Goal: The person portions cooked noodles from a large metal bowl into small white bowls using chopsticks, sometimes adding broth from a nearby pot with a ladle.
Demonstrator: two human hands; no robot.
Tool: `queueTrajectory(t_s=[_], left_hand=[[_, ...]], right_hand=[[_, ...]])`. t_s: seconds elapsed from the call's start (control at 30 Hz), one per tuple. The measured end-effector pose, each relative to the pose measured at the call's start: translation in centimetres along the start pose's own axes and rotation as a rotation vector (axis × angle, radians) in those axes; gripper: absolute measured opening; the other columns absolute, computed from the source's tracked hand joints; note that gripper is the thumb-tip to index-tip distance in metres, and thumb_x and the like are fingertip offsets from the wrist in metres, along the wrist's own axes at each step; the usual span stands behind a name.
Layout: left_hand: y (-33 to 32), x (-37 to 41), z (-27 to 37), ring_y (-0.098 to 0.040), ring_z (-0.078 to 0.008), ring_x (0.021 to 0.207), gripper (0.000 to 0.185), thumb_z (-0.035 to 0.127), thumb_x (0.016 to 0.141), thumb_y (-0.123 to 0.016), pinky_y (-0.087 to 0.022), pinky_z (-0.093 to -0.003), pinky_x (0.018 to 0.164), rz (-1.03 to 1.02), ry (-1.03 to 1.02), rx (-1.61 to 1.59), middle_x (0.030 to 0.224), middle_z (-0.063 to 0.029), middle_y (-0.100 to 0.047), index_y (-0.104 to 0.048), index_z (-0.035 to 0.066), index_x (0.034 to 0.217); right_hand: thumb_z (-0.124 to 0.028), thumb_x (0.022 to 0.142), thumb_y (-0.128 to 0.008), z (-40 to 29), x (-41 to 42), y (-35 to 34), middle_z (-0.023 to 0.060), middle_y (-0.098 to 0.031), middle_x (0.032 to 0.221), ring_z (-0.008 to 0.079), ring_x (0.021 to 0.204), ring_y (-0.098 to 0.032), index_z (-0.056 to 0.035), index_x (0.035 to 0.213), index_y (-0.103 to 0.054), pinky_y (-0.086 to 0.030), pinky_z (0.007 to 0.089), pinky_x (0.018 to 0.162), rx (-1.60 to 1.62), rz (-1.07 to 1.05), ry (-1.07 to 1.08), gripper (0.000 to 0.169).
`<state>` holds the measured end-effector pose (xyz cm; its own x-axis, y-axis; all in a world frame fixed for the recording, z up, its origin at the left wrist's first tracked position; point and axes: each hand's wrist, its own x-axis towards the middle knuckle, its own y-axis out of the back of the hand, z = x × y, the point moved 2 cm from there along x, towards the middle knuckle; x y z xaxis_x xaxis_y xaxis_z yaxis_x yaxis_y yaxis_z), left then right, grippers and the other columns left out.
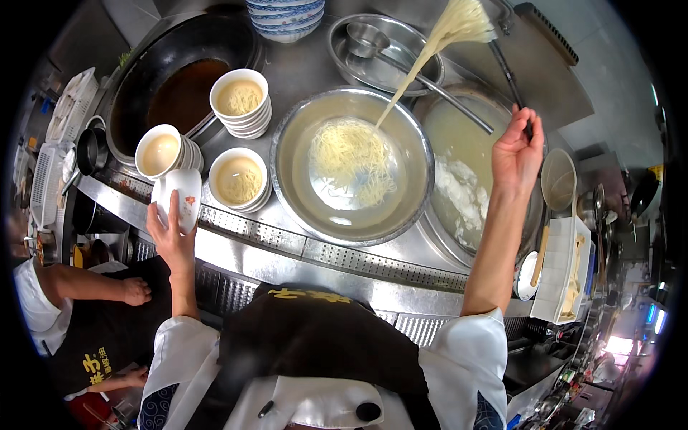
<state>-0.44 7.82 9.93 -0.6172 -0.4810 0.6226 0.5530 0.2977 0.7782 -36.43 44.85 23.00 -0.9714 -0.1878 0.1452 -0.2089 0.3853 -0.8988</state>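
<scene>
In my left hand [174, 242] is a small white bowl [189, 207], tilted on its side, with a reddish mark on it. It overlaps the front of a stack of white bowls [180, 153], whose top one holds pale liquid. My right hand [518, 148] grips long dark chopsticks [502, 62]. From their far end hangs a bundle of pale noodles [457, 29], whose strands trail down into a steel basin [278, 172]. More noodles [346, 156] lie inside it. Two bowl stacks left of the basin have noodles in their top bowls [239, 98] [238, 180].
A black wok [161, 48] with brown liquid stands at the far left. Behind the basin, a ladle [368, 40] rests across a steel bowl [341, 59]. A pot of cloudy water [457, 123] is under my right forearm. Another person's arm [97, 287] is at left.
</scene>
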Motion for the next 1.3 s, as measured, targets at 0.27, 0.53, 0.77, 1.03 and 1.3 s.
queueTrajectory(t_s=[0.27, 0.53, 0.77, 1.03, 1.3], left_hand=[[0.7, 0.6, 0.5, -0.046, -0.0318, 0.103, 0.077, -0.002, 0.049, -0.074, -0.045, -0.0345, 0.075, 0.059, -0.056, -0.008, 0.117, -0.0147, -0.04, -0.052, 0.024, 0.117], [1.3, 2.0, 2.4, -0.046, -0.0314, 0.102, 0.076, -0.003, 0.047, -0.074, -0.044, -0.0347, 0.079, 0.133, -0.088, -0.052, 0.115, -0.0162, -0.041, -0.054, 0.021, 0.116], [-2.3, 6.8, 10.2, -0.054, -0.0259, 0.096, 0.064, 0.017, 0.069, -0.069, -0.055, -0.0324, 0.065, -0.259, 0.63, -1.25, 0.111, -0.0157, -0.048, -0.038, 0.007, 0.124], [-10.8, 4.4, 17.6, -0.05, -0.0238, 0.103, 0.064, 0.054, 0.081, -0.044, -0.056, -0.0348, 0.06, -1.001, 1.088, -1.675, 0.119, -0.0125, -0.043, -0.031, 0.012, 0.129], [-10.1, 4.4, 16.5, -0.05, -0.0218, 0.106, 0.063, 0.056, 0.085, -0.032, -0.055, -0.0339, 0.062, -0.951, 1.034, -1.704, 0.124, -0.0098, -0.041, -0.028, 0.013, 0.13]], right_hand=[[-0.01, 0.087, -0.047, -1.7, -0.4, -1.0, 0.0238, -0.057, 0.091, 0.0229, 0.083, -0.06, 0.0084, 0.086, -0.055, -0.055, 0.0257, 0.072, 0.019, -0.046, -0.028, 0.02], [-0.01, 0.086, -0.047, -1.5, -1.0, -0.9, 0.0246, -0.057, 0.092, 0.0226, 0.081, -0.061, 0.0082, 0.085, -0.055, -0.055, 0.0259, 0.071, -0.008, -0.039, -0.016, 0.02], [-0.008, 0.086, -0.047, -2.4, 0.0, -5.5, 0.0245, -0.056, 0.093, 0.0236, 0.08, -0.061, 0.0095, 0.086, -0.054, -0.056, 0.0269, 0.07, 0.071, -0.156, -0.141, 0.019], [-0.011, 0.087, -0.047, 0.4, -2.4, -8.7, 0.018, -0.059, 0.087, 0.0218, 0.076, -0.062, 0.0054, 0.09, -0.054, -0.055, 0.0252, 0.069, -0.085, -0.243, -0.122, 0.018], [-0.011, 0.085, -0.05, 5.4, -11.0, 0.1, 0.018, -0.059, 0.086, 0.0247, 0.067, -0.063, 0.0082, 0.087, -0.058, -0.051, 0.0273, 0.062, -1.093, -0.038, -0.094, 0.021]])
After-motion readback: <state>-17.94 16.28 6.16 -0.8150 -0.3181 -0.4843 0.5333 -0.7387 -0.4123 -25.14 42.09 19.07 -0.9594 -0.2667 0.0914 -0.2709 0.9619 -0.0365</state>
